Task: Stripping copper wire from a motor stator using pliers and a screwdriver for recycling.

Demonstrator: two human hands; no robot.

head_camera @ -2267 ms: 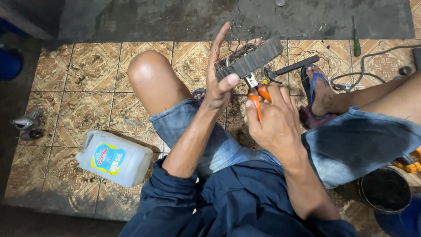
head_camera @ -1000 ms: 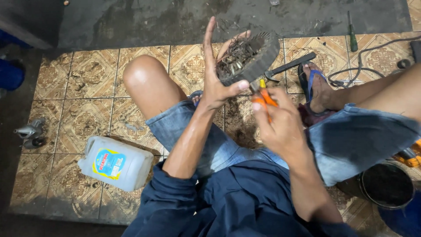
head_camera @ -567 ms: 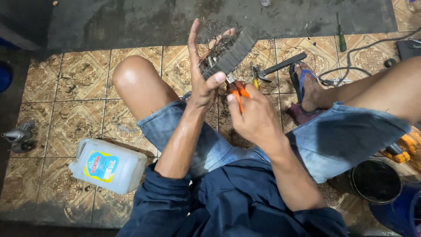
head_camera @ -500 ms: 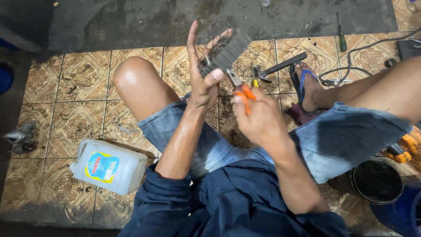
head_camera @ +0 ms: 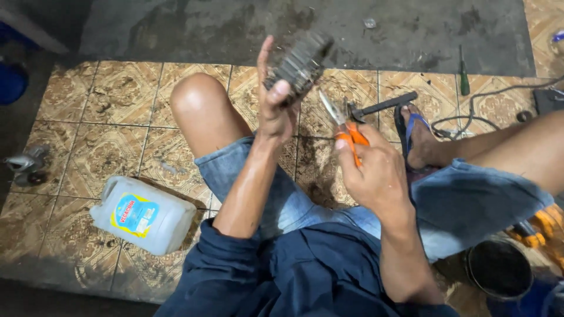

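My left hand (head_camera: pixel 275 105) is raised above my knee and grips a dirty grey metal part (head_camera: pixel 299 58) with a ribbed face, thumb pressed on its lower side. My right hand (head_camera: pixel 373 170) is closed on orange-handled pliers (head_camera: pixel 343 126), whose thin jaws point up and left toward the part without touching it. Both hands hover over my lap, above a stained tile floor.
A white plastic jug (head_camera: pixel 144 214) with a blue and yellow label lies on the tiles at left. A hammer (head_camera: pixel 382 107) and a green screwdriver (head_camera: pixel 463 73) lie near my sandalled foot (head_camera: pixel 414 138). A black round tub (head_camera: pixel 499 270) sits at lower right, cables (head_camera: pixel 493 94) at upper right.
My left hand has turned the metal part, so it now shows a narrower end. The pliers have drawn back to the right, away from the part.
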